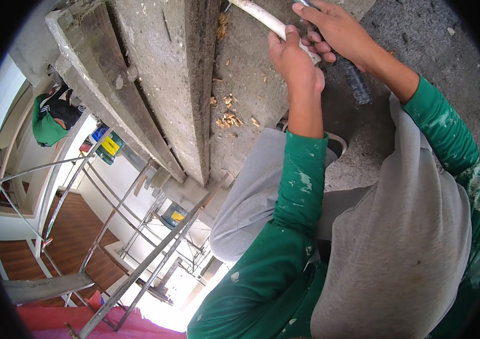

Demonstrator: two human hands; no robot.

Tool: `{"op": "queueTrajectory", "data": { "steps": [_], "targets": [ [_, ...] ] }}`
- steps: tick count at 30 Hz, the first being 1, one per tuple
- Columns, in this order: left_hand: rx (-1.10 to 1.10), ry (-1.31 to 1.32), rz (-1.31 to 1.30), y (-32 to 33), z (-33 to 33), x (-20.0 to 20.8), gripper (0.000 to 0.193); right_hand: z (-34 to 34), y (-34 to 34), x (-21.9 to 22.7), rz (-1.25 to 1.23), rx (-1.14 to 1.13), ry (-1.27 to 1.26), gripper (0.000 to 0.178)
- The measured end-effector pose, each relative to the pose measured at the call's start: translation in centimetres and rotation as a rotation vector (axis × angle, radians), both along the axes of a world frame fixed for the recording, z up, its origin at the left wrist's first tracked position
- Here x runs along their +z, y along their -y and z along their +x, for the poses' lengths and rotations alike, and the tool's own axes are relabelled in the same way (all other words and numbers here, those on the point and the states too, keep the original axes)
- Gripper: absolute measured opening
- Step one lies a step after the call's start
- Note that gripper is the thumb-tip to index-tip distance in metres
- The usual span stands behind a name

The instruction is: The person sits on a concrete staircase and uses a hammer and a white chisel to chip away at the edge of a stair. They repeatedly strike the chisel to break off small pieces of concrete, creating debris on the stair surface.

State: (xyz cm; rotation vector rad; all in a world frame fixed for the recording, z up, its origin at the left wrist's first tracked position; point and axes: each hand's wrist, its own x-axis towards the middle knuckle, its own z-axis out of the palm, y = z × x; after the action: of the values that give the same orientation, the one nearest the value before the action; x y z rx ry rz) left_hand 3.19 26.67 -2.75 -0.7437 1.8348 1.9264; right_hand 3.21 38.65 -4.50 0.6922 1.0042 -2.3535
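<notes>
My left hand (296, 63) is closed around a pale, whitish stick (265, 18), which slants up and left out of the picture. Its near end shows just past my fingers. Close against it, my right hand (344, 35) grips a tool with a metal part (304, 3) at the top edge and a dark, ridged handle (356, 83) sticking out below the palm. What kind of tool it is, I cannot tell. Light wood shavings (229, 120) lie scattered on the concrete below my hands. Both my forearms wear green sleeves with white splashes.
Rough concrete beams (197, 85) run along the left, beside a drop. Beyond them stand metal scaffold poles (132, 226), a hanging blue and yellow container (173, 216) and brown floor far below. A person in green (51, 121) is at the far left. Pink sheeting (138, 323) lies lower left.
</notes>
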Motion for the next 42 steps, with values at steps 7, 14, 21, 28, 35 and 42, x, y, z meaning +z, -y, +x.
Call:
{"op": "queueTrajectory", "data": {
  "steps": [7,14,21,28,35,42],
  "targets": [
    [0.033,-0.022,0.073,0.2,-0.6,-1.0,0.014,-0.2,0.1,-0.1,-0.008,-0.018,-0.001,0.036],
    [0.004,-0.011,0.01,0.0,-0.4,-0.1,0.013,-0.1,0.1,0.2,0.013,-0.007,0.027,0.035],
    [0.039,-0.025,-0.001,-1.2,-0.7,-0.3,0.013,-0.1,0.9,-0.4,-0.057,-0.214,0.069,0.038],
    [0.049,-0.024,0.051,-1.0,-0.6,-0.3,0.01,-2.4,-1.4,1.9,0.222,0.29,0.038,0.044],
    [0.114,-0.035,0.13,-0.3,-1.4,-0.7,0.012,-1.7,-0.3,1.1,0.105,-0.024,0.009,0.045],
    [0.047,-0.058,-0.032,2.8,0.3,-0.8,0.013,-0.1,0.4,0.6,0.127,-0.084,0.058,0.036]
  ]
}}
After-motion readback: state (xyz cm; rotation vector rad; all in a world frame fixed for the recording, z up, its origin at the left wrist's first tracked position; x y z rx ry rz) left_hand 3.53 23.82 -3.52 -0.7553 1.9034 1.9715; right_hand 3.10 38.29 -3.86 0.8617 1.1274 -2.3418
